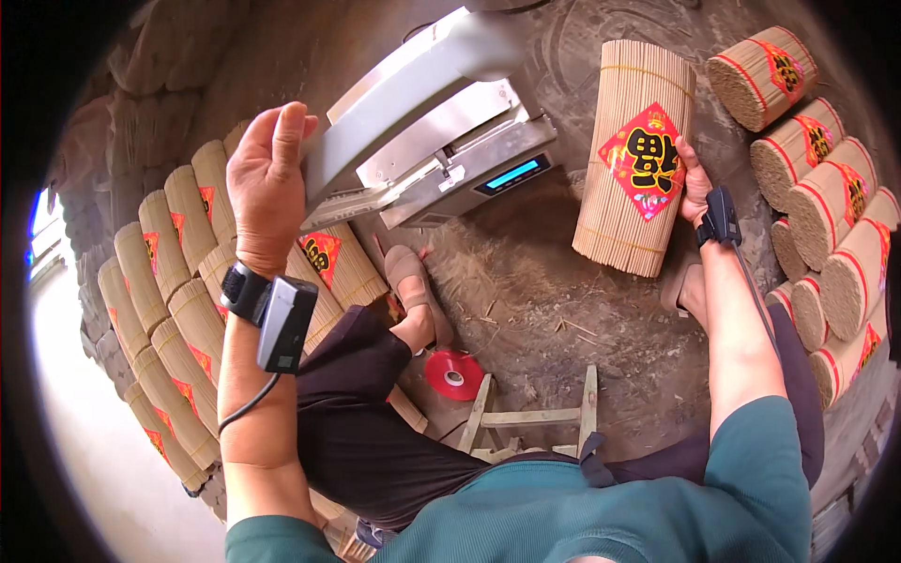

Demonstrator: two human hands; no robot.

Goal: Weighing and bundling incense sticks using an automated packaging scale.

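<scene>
My right hand (693, 183) grips a large bundle of thin tan sticks (601, 155) by its right side. The bundle is held tilted slightly, with two thin yellowish bands round it and a red diamond label facing up. At the left, my left hand (267, 183) is raised beside the grey arch of a banding machine (413, 98), its fingers curled in. What those fingers hold, if anything, is hidden. The machine has a lit blue display on its near side, and no bundle lies under its arch.
Labelled bundles (831, 192) with red bands are stacked at the right. More bundles (174, 244) stand in rows at the left. A red tape roll (454, 374) lies on the floor by my foot (413, 296). A low wooden stool frame (532, 418) sits between my legs.
</scene>
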